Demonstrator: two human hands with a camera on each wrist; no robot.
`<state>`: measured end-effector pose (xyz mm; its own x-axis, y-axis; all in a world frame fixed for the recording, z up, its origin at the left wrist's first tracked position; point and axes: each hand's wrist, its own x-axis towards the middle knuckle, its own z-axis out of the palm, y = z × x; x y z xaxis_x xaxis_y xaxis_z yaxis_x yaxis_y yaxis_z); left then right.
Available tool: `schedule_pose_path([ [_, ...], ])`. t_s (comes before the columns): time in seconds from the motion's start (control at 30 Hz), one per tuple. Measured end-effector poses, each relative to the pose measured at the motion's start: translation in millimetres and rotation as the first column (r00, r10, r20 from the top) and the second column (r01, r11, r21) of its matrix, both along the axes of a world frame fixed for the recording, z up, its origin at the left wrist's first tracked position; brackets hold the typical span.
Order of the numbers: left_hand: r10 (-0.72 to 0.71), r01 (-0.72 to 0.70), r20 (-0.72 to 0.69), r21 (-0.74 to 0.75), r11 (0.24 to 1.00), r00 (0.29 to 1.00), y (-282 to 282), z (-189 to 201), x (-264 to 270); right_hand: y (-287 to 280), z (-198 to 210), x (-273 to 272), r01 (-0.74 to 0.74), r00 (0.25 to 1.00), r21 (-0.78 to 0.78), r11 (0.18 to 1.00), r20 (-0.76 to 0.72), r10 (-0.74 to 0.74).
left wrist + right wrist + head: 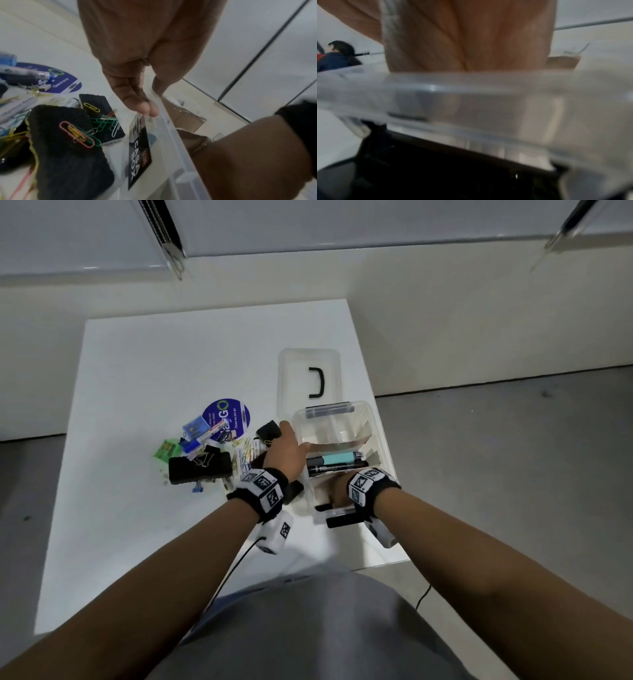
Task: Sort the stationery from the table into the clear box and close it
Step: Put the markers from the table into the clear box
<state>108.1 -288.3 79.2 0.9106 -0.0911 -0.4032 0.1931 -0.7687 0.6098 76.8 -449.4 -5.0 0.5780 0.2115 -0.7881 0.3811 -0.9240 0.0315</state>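
Observation:
The clear box [376,433] stands open at the table's right, with cardboard dividers and several markers [334,463] lying inside. My left hand [287,450] holds its left wall. In the left wrist view the left hand [151,98] pinches the rim [173,135], fingers outside and thumb inside. My right hand [337,491] reaches into the box's near compartment. Its palm [467,40] shows, but the blurred rim [471,88] hides the fingers. Loose stationery lies left of the box: black erasers [200,469], coloured paper clips [77,134], a blue case [196,426] and a purple round card [226,414].
The clear lid [301,361] with a black handle lies flat behind the box. The box sits near the table's right edge [387,467]. A black latch [436,169] hangs at the box's near end. A cable [236,563] trails off the front. A person [337,56] sits far off.

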Motion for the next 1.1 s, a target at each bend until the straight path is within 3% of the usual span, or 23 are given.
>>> schedule_pose_path([
  [0.07, 0.019, -0.019, -0.017, -0.017, 1.000, 1.000, 0, 0, 1, 9, 26, -2, 0.028, 1.000, 0.020, 0.999, -0.012, -0.027],
  [0.23, -0.041, 0.038, -0.055, -0.058, 0.998, 0.998, 10, -5, 8, 24, 94, 3, 0.104, 0.971, 0.113, 0.988, -0.227, -0.077],
  [0.3, -0.039, 0.031, -0.070, -0.110, 0.993, 0.997, 15, -10, 10, 16, 116, 9, 0.166, 0.974, 0.186, 0.969, -0.185, -0.131],
  [0.4, 0.025, -0.031, -0.048, -0.124, 0.992, 0.999, 30, -18, 9, 5, 138, 21, 0.217, 0.970, 0.325, 0.921, 0.036, -0.241],
  [0.5, 0.040, -0.040, -0.008, 0.053, 0.998, 0.999, 57, -26, 4, 11, 135, 27, 0.180, 0.946, 0.295, 0.938, 0.208, -0.247],
  [0.6, -0.028, 0.030, -0.011, 0.295, 0.955, 1.000, 89, -39, -5, 23, 128, 22, 0.200, 0.949, 0.243, 0.949, 0.194, -0.249],
  [0.7, -0.010, 0.039, -0.069, 0.440, 0.897, 0.998, 114, -51, -14, 52, 132, 17, 0.203, 0.913, 0.380, 0.902, 0.260, -0.315],
  [0.77, 0.052, 0.018, -0.136, 0.470, 0.882, 0.989, 123, -58, -22, 86, 130, 14, 0.174, 0.910, 0.470, 0.865, 0.260, -0.324],
  [0.87, 0.113, -0.033, -0.154, 0.447, 0.894, 0.982, 133, -68, -31, 148, 114, 11, 0.180, 0.946, 0.525, 0.832, 0.138, -0.292],
  [1.0, 0.202, -0.134, -0.181, 0.332, 0.934, 0.963, 127, -71, -32, 175, 86, 13, 0.235, 0.961, 0.418, 0.877, 0.032, -0.273],
  [1.1, 0.206, -0.141, -0.217, 0.281, 0.949, 0.954, 144, -77, -33, 184, 71, 27, 0.317, 0.912, 0.390, 0.864, 0.124, -0.391],
])
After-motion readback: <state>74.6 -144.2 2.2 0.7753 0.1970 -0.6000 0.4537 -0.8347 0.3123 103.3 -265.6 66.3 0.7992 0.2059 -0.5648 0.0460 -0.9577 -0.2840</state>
